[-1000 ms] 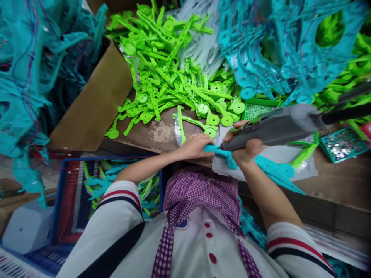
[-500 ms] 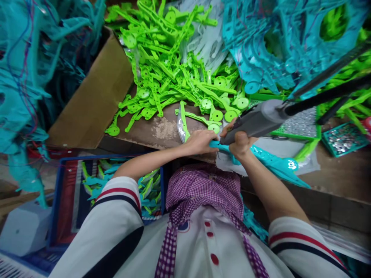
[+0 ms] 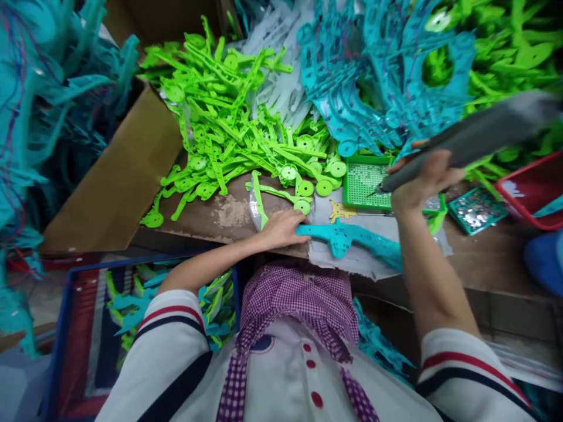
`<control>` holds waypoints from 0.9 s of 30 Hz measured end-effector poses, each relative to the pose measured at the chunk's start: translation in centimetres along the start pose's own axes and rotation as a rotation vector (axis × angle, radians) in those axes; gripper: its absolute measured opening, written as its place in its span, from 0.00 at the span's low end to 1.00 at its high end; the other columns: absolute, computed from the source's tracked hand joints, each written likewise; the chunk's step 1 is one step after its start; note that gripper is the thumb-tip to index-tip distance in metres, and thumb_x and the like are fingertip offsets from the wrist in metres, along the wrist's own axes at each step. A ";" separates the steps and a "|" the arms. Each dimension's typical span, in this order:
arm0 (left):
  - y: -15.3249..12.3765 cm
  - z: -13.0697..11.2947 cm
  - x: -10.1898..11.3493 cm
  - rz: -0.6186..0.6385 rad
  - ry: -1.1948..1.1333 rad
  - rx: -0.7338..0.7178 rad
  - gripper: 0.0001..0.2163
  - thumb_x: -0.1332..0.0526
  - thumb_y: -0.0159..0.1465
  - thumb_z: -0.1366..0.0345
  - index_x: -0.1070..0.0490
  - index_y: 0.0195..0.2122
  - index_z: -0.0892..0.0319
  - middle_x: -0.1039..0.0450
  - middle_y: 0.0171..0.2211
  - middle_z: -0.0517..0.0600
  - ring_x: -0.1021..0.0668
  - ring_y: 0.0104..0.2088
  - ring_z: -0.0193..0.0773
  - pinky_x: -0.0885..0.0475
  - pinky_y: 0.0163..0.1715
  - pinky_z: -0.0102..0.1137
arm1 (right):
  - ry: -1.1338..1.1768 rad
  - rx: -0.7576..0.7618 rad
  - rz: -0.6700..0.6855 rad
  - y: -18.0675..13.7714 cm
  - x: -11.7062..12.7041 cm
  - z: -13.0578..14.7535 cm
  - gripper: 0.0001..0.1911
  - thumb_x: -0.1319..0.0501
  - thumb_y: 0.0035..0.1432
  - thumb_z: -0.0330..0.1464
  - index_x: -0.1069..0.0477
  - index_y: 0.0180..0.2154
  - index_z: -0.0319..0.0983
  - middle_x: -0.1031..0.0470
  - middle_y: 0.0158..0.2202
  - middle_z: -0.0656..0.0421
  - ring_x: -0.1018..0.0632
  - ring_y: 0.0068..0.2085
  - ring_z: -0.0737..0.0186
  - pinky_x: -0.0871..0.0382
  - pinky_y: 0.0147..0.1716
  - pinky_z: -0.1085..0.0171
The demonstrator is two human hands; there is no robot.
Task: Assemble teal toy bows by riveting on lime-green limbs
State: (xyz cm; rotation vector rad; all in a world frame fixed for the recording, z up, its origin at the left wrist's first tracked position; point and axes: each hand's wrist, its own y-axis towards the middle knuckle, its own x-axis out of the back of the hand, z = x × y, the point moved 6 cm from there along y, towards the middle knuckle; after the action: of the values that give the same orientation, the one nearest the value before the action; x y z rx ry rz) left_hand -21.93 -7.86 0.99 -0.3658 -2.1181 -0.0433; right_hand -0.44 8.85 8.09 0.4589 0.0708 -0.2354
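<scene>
Pinching the left end of the teal plastic part (image 3: 342,237) with the left hand (image 3: 282,228), just right of frame centre; stretching rightward from those fingers, dipping slightly. Clasping a grey driver (image 3: 488,130) in the right hand (image 3: 424,176), farther off, above the green tray (image 3: 360,204). Looking smooth, slender, bulging midway.

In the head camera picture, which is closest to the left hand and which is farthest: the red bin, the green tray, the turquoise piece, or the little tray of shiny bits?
From the left hand:
1. Turquoise piece: its end is in the fingers.
2. Green tray: to the right.
3. Little tray: farther right.
4. Red bin: rightmost.
</scene>
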 end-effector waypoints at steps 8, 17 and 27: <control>-0.1 -0.1 0.0 -0.003 0.030 -0.027 0.16 0.32 0.62 0.55 0.24 0.48 0.55 0.21 0.47 0.53 0.21 0.49 0.48 0.26 0.49 0.43 | -0.060 0.042 -0.077 3.8 3.4 -5.3 0.21 0.42 0.58 0.54 0.40 0.30 0.44 0.34 0.21 0.66 0.31 0.17 0.70 0.40 0.16 0.66; -0.2 -0.2 0.0 0.004 0.033 -0.016 0.16 0.32 0.62 0.55 0.24 0.49 0.54 0.21 0.48 0.52 0.21 0.49 0.47 0.26 0.50 0.43 | 0.003 0.065 -0.102 3.8 3.4 -5.8 0.17 0.42 0.62 0.47 0.43 0.30 0.44 0.37 0.19 0.68 0.32 0.16 0.70 0.41 0.15 0.66; -0.6 -0.3 0.4 -0.069 0.004 -0.058 0.22 0.29 0.60 0.53 0.26 0.53 0.56 0.24 0.53 0.55 0.23 0.54 0.50 0.28 0.55 0.46 | -0.025 0.119 -0.136 4.2 4.1 -4.5 0.14 0.49 0.68 0.42 0.38 0.31 0.42 0.34 0.21 0.65 0.31 0.16 0.71 0.41 0.16 0.67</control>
State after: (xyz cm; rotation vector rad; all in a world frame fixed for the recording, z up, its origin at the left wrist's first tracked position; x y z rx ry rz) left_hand -22.11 -8.39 1.55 -0.3264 -2.1284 -0.1455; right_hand 4.45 13.61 5.40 0.5699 0.0639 -0.3807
